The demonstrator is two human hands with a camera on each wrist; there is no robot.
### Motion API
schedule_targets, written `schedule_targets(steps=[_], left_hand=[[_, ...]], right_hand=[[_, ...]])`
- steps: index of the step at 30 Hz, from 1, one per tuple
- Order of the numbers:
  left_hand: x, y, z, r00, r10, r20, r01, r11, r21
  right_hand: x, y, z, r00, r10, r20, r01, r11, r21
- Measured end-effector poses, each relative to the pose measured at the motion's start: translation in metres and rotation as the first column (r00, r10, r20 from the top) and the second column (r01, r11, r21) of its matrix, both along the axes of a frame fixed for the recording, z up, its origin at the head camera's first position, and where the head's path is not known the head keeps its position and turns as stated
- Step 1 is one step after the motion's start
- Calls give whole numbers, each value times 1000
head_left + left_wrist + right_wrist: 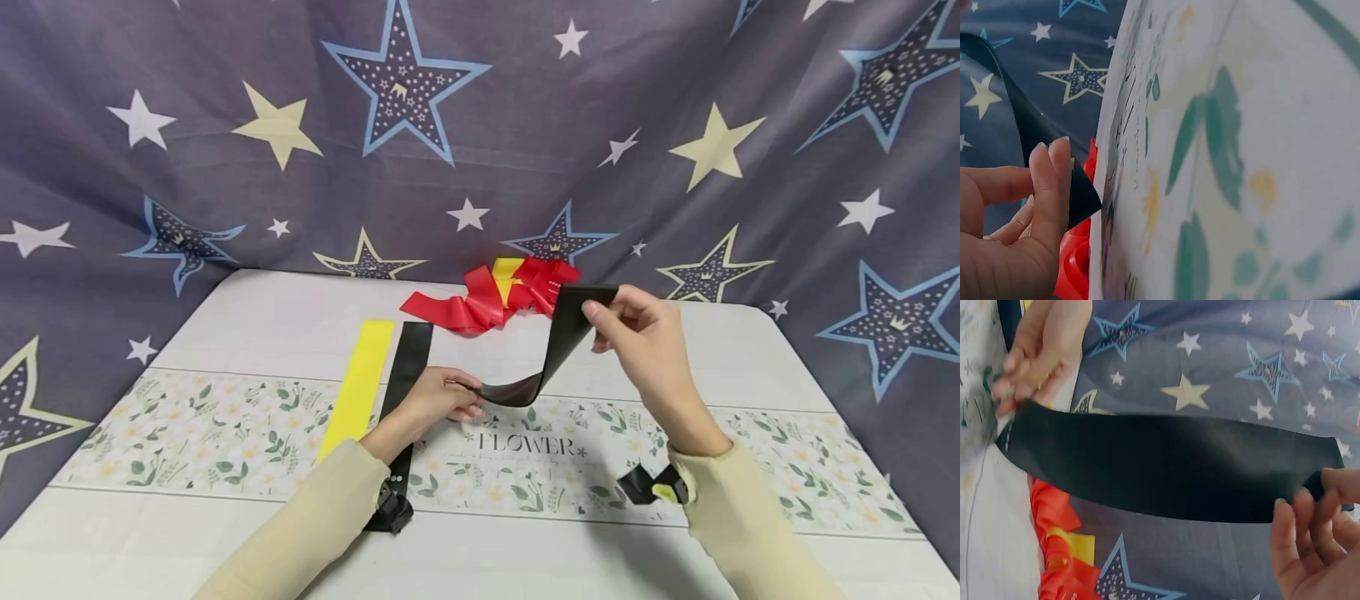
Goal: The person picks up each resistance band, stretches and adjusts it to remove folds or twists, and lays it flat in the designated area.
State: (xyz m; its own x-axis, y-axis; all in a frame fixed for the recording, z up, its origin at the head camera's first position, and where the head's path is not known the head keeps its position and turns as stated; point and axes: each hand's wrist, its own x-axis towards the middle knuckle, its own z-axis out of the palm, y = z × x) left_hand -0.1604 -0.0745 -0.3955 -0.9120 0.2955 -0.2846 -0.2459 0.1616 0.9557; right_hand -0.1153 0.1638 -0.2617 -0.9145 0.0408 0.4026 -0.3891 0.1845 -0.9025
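The right hand (641, 337) pinches one end of a black strip (567, 325) between thumb and fingers, holding that end raised. Lower down and across to its left, the left hand (438, 396) pinches the other end, its fingertips pressed together on the material. Between the two hands the strip hangs in a curve (its lowest bend sits nearer the left hand), above the tabletop (720, 358).

Just to the left of the left hand and running beneath that wrist, a second black strip (405, 367) lies flat. Farther left, just beside it, is a yellow strip (356, 383), its near end hidden by the left sleeve (322, 500).

Beyond both hands, toward the far edge, red strips (468, 304) lie in a loose, folded heap, with a yellow piece (507, 275) among them. Below the hands a floral band (247, 433) crosses the white covering, and the word "FLOWER" (525, 444) is printed between and a little nearer than the hands. Behind everything hangs a dark star-patterned cloth (480, 100).
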Motion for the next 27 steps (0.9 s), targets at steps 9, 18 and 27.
schedule_targets(steps=[9, 18, 27], left_hand=[[11, -4, 8, 999, -16, -49, 8, 986, -168], [21, -8, 17, 972, -35, -231, -19, 974, -226], [39, -3, 29, 971, -38, -234, -16, 974, -225]], right_hand=[[-26, 16, 1, 997, -76, 11, 76, 997, -15], [-49, 20, 2, 987, -132, 86, 139, 986, -87], [-75, 13, -11, 976, -160, 150, 176, 979, -101]])
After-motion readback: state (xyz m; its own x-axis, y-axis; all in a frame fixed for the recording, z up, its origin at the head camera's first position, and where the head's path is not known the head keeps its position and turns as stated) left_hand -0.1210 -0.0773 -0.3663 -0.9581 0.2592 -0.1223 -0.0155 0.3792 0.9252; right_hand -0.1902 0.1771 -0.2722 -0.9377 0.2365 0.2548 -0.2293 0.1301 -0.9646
